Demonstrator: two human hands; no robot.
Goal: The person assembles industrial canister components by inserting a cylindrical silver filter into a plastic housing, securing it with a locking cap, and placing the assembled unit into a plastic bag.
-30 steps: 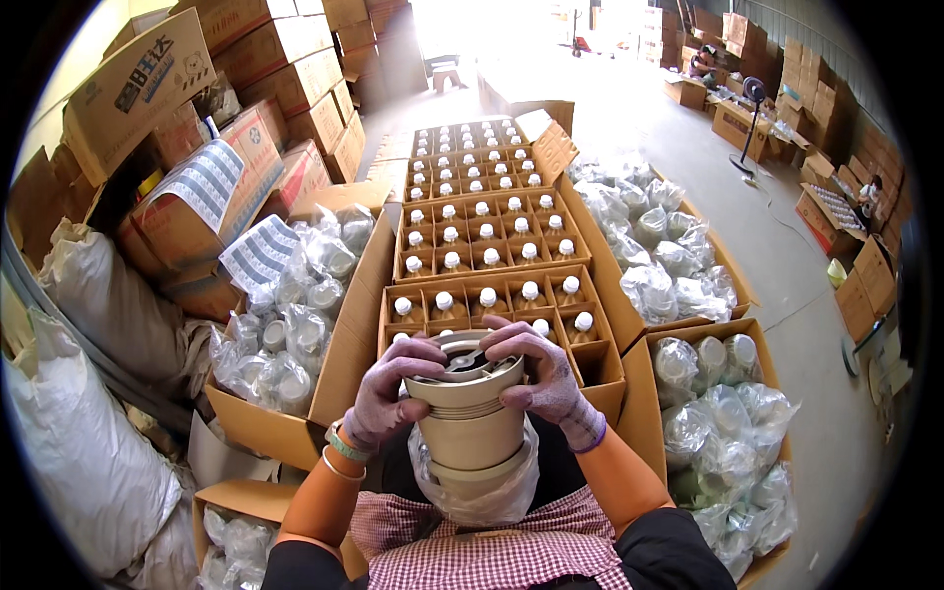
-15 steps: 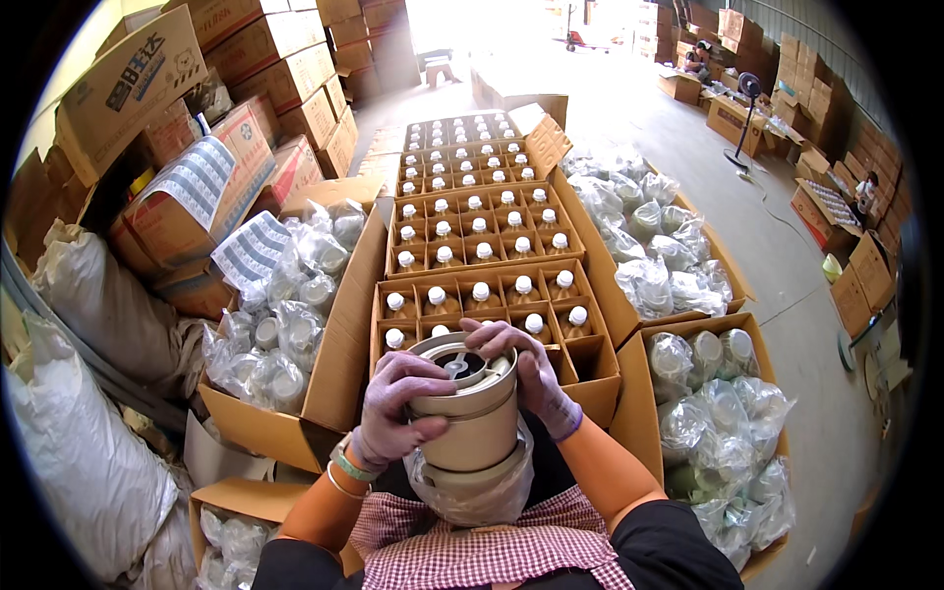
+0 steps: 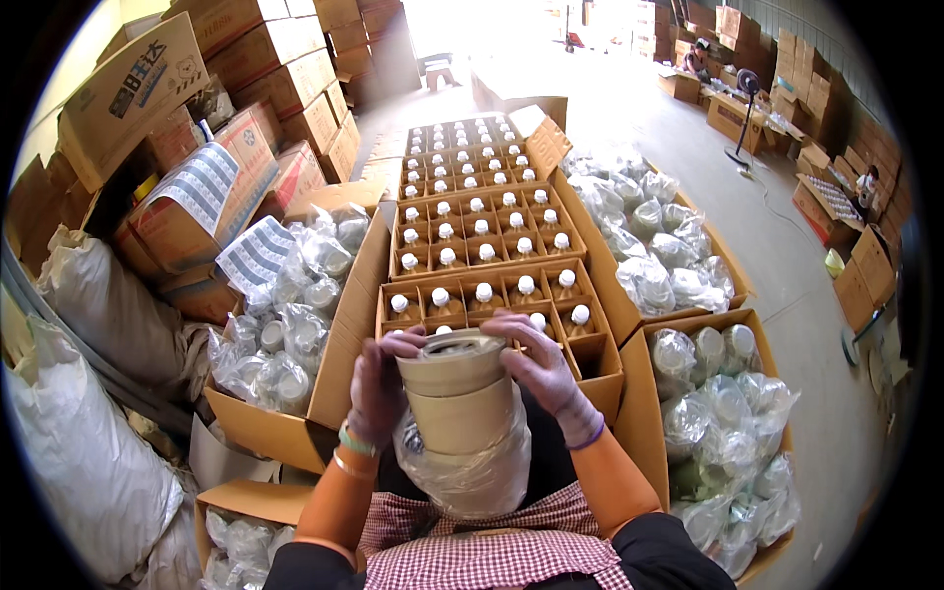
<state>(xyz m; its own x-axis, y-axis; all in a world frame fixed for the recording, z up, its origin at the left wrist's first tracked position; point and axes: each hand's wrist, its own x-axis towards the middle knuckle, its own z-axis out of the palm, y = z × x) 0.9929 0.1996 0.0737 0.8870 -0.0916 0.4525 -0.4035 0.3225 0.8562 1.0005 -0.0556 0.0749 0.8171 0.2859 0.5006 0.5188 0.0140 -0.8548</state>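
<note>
Beige cylindrical container (image 3: 457, 405) sits before a red-checked cloth apron (image 3: 497, 562), clear plastic bag (image 3: 462, 487) around its lower part only, upper part uncovered. Purple-gloved left hand (image 3: 378, 391) and right hand (image 3: 546, 369) flank its rim, fingers loosely curved; I can't tell whether they grip.

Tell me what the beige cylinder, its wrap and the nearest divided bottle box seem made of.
Beige cylinder: probably satin hard plastic, being smooth and evenly coloured, though painted metal is possible.
Wrap: thin, glossy plastic film, judging by its translucent creases and highlights.
Divided bottle box: apparently matt brown cardboard, by its thin walls.
</note>
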